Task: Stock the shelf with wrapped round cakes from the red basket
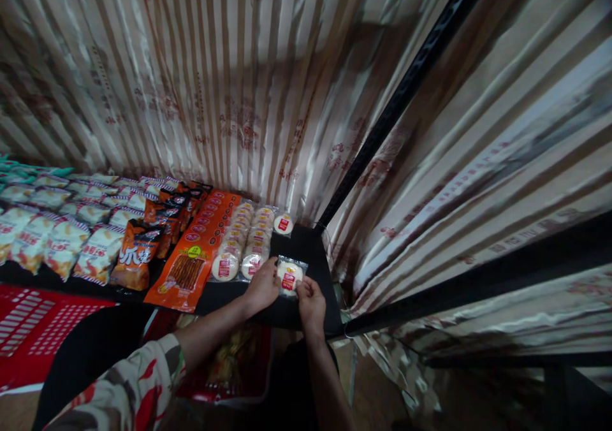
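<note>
A round white pastry in a clear wrapper with a red label [290, 277] lies on the black shelf [313, 252] near its front right corner. My left hand [262, 285] grips the packet's left edge, fingers curled. My right hand [310, 301] pinches its lower right edge. Just left of it, two rows of the same wrapped pastries [243, 240] run toward the back, and a single one [284, 224] lies at the far end of the shelf.
Orange snack packets [194, 259] lie beside the pastries, then dark orange bags [136, 252] and white crisp bags [62, 240] further left. A red basket [29, 335] sits below the shelf. Striped curtain [215, 87] hangs behind; a black frame post [392, 106] rises at the right.
</note>
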Available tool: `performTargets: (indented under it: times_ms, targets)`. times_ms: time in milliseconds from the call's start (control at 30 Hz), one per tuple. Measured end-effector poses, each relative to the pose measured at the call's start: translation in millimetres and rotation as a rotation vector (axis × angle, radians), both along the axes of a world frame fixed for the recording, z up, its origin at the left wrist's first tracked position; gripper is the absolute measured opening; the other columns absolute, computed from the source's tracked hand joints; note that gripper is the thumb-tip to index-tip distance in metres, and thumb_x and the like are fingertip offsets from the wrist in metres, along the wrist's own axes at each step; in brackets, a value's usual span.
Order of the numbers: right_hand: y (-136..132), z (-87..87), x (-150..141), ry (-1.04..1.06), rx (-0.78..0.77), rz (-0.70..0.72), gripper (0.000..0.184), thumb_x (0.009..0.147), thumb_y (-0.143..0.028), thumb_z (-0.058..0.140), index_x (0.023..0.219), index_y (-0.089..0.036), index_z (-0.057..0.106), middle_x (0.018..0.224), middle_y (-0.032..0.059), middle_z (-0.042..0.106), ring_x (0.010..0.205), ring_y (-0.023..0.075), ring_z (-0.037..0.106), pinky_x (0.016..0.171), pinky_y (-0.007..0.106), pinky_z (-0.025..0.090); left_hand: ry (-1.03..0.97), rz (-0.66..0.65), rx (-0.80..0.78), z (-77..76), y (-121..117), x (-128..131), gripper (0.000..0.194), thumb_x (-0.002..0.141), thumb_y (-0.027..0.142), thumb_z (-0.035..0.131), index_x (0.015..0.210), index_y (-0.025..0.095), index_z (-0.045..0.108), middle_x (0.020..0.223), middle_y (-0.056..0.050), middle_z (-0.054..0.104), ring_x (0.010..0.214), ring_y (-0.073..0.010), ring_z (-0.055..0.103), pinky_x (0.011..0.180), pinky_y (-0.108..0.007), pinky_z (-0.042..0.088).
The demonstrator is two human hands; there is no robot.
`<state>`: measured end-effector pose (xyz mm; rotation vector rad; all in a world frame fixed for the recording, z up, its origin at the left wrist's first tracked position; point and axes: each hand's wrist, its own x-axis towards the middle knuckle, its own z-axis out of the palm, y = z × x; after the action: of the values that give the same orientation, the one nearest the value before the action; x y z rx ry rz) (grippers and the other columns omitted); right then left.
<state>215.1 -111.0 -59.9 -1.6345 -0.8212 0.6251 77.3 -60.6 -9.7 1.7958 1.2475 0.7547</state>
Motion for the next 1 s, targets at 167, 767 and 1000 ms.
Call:
performTargets:
  times_ms: [167, 767, 1000]
  targets:
    - [25.8, -1.5, 9.6, -0.041, -0.015, -0.013, 0.039, 0.070, -0.045, 0.055, 0.094, -0.015, 0.062, 0.084, 0.0083, 0.069, 0.074, 0.0184, 0.065, 0.066, 0.027, 0.049, 0.076, -0.060, 0.010, 6.1, 8.0, 11.8, 0.050, 0.073, 0.007, 0.050, 0.123, 0.012, 0.047, 0.120, -0.012, 0.055, 0.112, -0.0214, 0.050, 0.101, -0.033, 0.036]
    - [109.3, 18.6, 24.9, -0.318, -0.158, -0.027, 0.031, 0.075, -0.037, 0.046, 0.091, -0.016, 0.062, 0.087, 0.0081, 0.069, 0.078, 0.0196, 0.063, 0.070, 0.028, 0.045, 0.214, -0.081, -0.049, 14.7, 55.8, 42.9, 0.047, 0.086, 0.018, 0.035, 0.131, 0.007, 0.041, 0.142, -0.014, 0.036, 0.130, -0.0204, 0.034, 0.108, -0.027, 0.027]
    - [129.7, 14.9, 27.8, -0.346, -0.196, -0.024, 0.029, 0.075, -0.036, 0.048, 0.092, -0.017, 0.063, 0.084, 0.0068, 0.068, 0.076, 0.0187, 0.063, 0.068, 0.027, 0.044, 0.195, -0.039, -0.106, 9.8, 66.9, 55.7, 0.047, 0.088, 0.024, 0.034, 0.132, 0.007, 0.040, 0.143, -0.015, 0.032, 0.131, -0.0221, 0.032, 0.110, -0.029, 0.024]
